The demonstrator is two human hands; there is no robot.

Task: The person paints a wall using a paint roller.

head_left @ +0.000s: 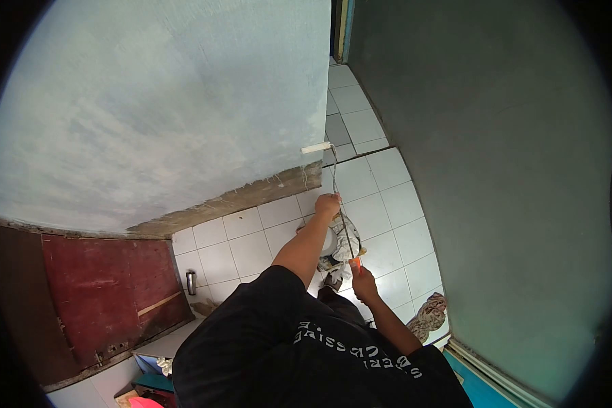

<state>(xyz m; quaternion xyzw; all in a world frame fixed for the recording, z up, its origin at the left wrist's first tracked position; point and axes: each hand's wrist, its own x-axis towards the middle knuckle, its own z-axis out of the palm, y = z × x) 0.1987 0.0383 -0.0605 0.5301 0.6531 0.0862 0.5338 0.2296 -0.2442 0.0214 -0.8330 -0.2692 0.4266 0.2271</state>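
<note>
A paint roller point(315, 147) with a white sleeve rests against the lower right edge of the pale, patchily painted wall point(170, 102). Its thin metal rod runs down toward my body. My left hand point(328, 203) is closed around the rod, partway along it. Nearer my body, my right hand point(364, 282) grips the orange handle end. Paint drips show along the wall's lower border, above a bare brown strip point(251, 193). Beneath the rod, a container with whitish cloth point(345, 239) around it sits on the floor, partly hidden by my left arm.
White floor tiles point(401, 204) lie between the painted wall and a grey-green wall point(496, 170) on the right. A metallic cylinder point(191, 282) stands by a red panel point(115, 292). A crumpled patterned cloth point(429, 317) lies at the right wall's foot.
</note>
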